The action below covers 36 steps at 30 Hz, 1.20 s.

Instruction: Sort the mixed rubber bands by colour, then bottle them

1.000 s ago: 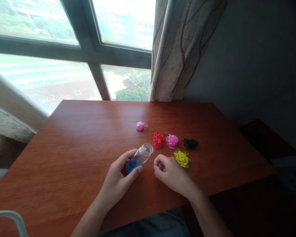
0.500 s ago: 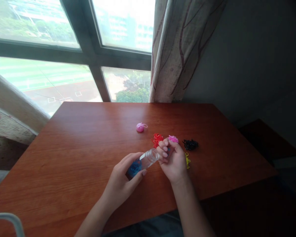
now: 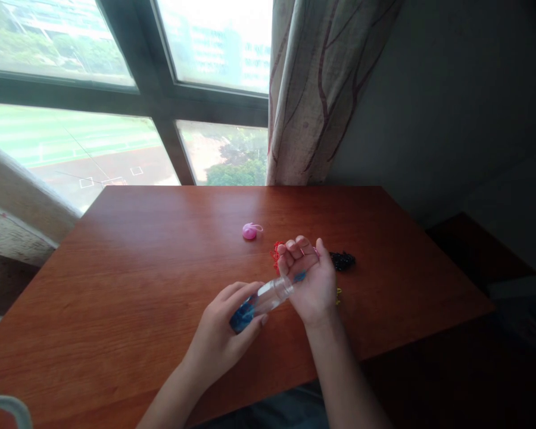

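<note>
My left hand [image 3: 217, 336] is wrapped round a clear plastic bottle [image 3: 273, 294], which lies tilted with its uncapped mouth towards my other palm. Small blue pieces [image 3: 242, 317] sit at the bottle's lower end. My right hand [image 3: 313, 292] is palm up and loosely cupped, its fingers half bent and not gripping. A bit of blue [image 3: 300, 276] shows on the palm, right by the bottle's mouth. Behind the right hand are a red pile [image 3: 276, 255] of small pieces, partly covered, and a pink pile, almost wholly hidden.
A pink cap with a loop [image 3: 250, 232] stands farther back on the wooden table [image 3: 152, 262]. Right of my hand lie a black pile [image 3: 343, 261] and a few yellow pieces [image 3: 338, 296], partly hidden. A white curved tube [image 3: 9, 405] reaches in at lower left.
The fingers of my right hand have uncurled and its palm has turned up, showing the blue. The bottle's mouth has come closer to that palm and tipped a little lower.
</note>
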Available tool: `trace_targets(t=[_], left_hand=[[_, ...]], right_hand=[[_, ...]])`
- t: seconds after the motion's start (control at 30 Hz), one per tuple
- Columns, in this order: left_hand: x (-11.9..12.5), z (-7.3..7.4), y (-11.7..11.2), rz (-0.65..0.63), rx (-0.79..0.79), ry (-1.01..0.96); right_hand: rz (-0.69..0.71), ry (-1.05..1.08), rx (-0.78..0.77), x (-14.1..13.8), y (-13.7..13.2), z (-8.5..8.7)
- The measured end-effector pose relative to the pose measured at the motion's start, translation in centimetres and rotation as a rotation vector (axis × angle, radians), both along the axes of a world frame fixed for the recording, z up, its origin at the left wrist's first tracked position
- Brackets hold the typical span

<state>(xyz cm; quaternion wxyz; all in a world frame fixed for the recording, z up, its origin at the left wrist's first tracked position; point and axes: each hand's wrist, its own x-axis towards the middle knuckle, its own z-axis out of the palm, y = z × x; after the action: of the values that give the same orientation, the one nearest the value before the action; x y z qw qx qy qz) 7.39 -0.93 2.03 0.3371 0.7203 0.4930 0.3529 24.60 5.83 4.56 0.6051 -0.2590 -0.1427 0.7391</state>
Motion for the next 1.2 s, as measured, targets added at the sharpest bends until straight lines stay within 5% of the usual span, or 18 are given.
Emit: trace_targets(t=[0.33,0.73,1.2], left_hand=[[0.9,0.5,0.3,0.016,-0.022,-0.065],[1.0,-0.2,0.4,0.058,-0.136,-0.403],[0.7,-1.7,0.6,0.205,-0.051,-0.349]], right_hand=[[0.101,-0.537,0.378,-0.9,-1.2,1.4],[-0.04,-0.562,0.399,0.5,-0.9,1.9],[-0.024,-0.751,0.438,1.1,-1.7,0.6]])
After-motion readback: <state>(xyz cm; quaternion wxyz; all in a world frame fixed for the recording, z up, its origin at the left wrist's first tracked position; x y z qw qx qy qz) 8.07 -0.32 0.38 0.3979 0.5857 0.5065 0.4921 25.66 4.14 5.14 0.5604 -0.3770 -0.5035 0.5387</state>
